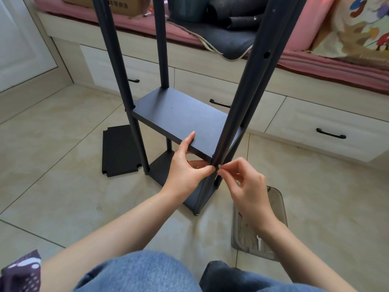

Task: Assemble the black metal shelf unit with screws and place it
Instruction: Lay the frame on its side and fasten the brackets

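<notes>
The black metal shelf unit stands on the tiled floor with its poles rising past the top of the view. Its middle shelf board (174, 114) sits between the poles above a bottom shelf (162, 171). My left hand (185, 165) grips the front edge of the middle board, thumb on top, fingers beneath. My right hand (244, 186) pinches a small screw (217, 167) against the near right pole (242, 98) at the board's corner. The screw is mostly hidden by my fingertips.
A loose black shelf board (119, 150) lies flat on the floor to the left. A translucent grey tray (275, 199) holding a small wrench sits under my right wrist. Behind the unit runs a bed base with drawers (315, 125) and pink bedding.
</notes>
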{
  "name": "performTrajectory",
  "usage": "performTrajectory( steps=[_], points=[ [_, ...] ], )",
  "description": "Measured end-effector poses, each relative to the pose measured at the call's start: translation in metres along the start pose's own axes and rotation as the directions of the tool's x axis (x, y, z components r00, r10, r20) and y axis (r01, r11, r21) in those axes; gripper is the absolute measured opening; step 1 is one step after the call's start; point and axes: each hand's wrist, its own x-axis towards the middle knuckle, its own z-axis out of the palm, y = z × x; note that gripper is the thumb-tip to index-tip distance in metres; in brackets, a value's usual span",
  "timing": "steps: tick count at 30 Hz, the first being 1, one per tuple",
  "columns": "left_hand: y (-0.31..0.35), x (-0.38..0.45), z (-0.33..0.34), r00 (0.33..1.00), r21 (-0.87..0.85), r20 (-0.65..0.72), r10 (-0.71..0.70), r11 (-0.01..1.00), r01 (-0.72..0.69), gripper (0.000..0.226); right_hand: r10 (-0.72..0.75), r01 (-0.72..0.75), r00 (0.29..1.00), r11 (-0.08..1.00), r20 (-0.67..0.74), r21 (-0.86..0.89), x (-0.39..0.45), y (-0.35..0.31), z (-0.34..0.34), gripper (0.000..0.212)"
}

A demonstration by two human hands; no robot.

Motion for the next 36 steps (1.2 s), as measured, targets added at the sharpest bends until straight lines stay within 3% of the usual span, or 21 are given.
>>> performTrajectory(
  steps=[2,5,10,17,36],
  points=[
    [0.001,-0.001,0.0,0.997,-0.057,-0.062,-0.046,0.997,0.043,0.097,-0.001,0.002,1.0,1.0,0.006,-0.016,0.0,0.0,0.0,0.007],
    [0.004,0.001,0.003,0.972,-0.317,-0.122,-0.201,0.936,0.154,0.083,0.01,-0.01,1.0,1.0,0.007,-0.027,0.001,-0.001,0.001,0.009],
    [-0.001,0.007,0.007,0.938,-0.549,-0.082,-0.338,0.801,0.241,0.063,0.073,-0.073,0.997,0.997,-0.007,0.011,0.002,-0.002,-0.002,0.007],
    [-0.005,0.008,0.015,0.954,-0.507,0.093,-0.285,0.811,0.292,0.024,0.13,-0.13,0.991,0.991,-0.011,0.018,0.001,-0.002,-0.001,0.009],
    [-0.009,0.011,0.018,0.965,-0.554,0.111,-0.239,0.791,0.26,0.033,0.129,-0.129,0.991,0.991,-0.03,-0.015,0.002,-0.008,0.0,0.008]
  ],
)
